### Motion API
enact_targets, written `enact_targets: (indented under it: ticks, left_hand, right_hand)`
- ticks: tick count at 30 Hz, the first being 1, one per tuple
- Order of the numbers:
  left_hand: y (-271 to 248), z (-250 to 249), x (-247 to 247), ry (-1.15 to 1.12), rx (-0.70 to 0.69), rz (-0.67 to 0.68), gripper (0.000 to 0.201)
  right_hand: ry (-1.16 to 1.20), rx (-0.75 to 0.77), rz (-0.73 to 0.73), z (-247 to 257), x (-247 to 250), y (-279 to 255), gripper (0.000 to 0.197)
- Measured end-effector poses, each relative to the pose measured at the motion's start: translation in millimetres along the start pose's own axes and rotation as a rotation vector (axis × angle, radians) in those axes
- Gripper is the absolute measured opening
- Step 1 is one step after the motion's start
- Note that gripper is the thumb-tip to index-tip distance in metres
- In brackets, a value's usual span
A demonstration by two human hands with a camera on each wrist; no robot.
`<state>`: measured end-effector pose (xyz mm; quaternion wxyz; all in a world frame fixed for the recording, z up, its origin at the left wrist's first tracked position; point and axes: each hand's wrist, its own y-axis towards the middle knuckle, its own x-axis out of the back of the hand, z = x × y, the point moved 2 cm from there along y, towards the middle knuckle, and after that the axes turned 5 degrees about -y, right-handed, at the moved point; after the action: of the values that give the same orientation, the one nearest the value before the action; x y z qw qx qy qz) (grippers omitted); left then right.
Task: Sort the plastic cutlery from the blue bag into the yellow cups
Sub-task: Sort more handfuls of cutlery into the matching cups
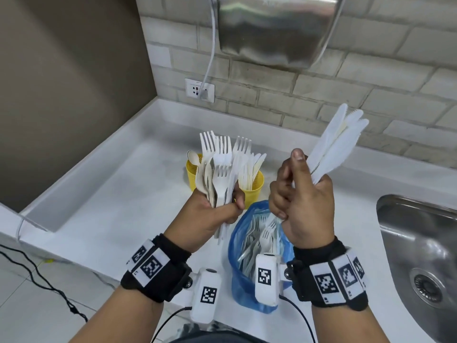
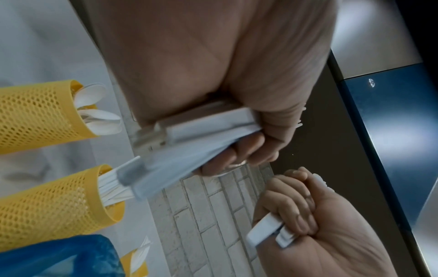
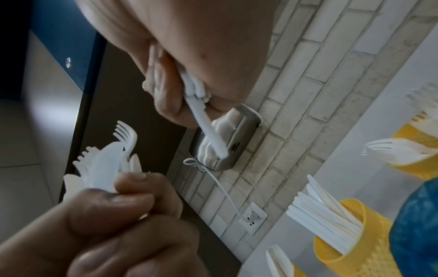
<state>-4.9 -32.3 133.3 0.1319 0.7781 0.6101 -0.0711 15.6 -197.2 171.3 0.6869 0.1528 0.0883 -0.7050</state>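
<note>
My left hand (image 1: pixel 222 205) grips a fanned bunch of white plastic forks (image 1: pixel 220 159) by their handles, tines up, above the counter. My right hand (image 1: pixel 296 186) holds a bunch of white knives (image 1: pixel 338 142) upright, blades pointing up and right. Below both hands the blue bag (image 1: pixel 243 233) stands open with more forks inside. Behind the forks are two yellow mesh cups: the left cup (image 1: pixel 193 175) holds spoons, the right cup (image 1: pixel 254 189) holds knives. In the left wrist view the fork handles (image 2: pixel 201 129) run across my palm, with a third cup (image 2: pixel 136 263) past the bag (image 2: pixel 59 256).
A steel sink (image 1: pixel 420 248) lies at the right. A tiled wall with a socket (image 1: pixel 199 90) and a metal hand dryer (image 1: pixel 279 30) backs the white counter (image 1: pixel 118 194). A raised ledge runs along the counter's left and back. Cables trail over the front left edge.
</note>
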Motion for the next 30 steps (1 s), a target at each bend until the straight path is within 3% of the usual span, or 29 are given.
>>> enact_targets:
  ticks: [6, 12, 17, 20, 24, 30]
  left_hand:
    - [-0.3, 4.5, -0.2, -0.240, 0.040, 0.014, 0.040]
    - [-0.6, 5.7, 0.4, -0.399, 0.124, 0.112, 0.037]
    - [0.1, 5.9, -3.8, -0.263, 0.162, -0.003, 0.025]
    - [1.6, 4.2, -3.0, -0.171, 0.165, -0.045, 0.023]
    - [3.9, 2.8, -1.0, 0.032, 0.155, -0.103, 0.018]
    - [4.9, 3.3, -1.8, 0.261, 0.158, -0.104, 0.019]
  right_hand:
    - [0.086, -0.026, 0.020, -6.5, -2.7, -0.2, 0.038]
    - [-0.194, 0.163, 0.118, -1.8, -12.7, -6.1, 0.015]
    - [-0.317, 0.312, 0.212, 7.1, -22.8, -13.4, 0.012]
    - [-0.532, 0.363, 0.200, 7.1, -17.2, -8.6, 0.025]
    - [-0.789, 0.439, 0.219, 11.4, -2.5, 2.6, 0.027]
    - [-0.916, 0.477, 0.316, 17.4, 7.7, 11.2, 0.022]
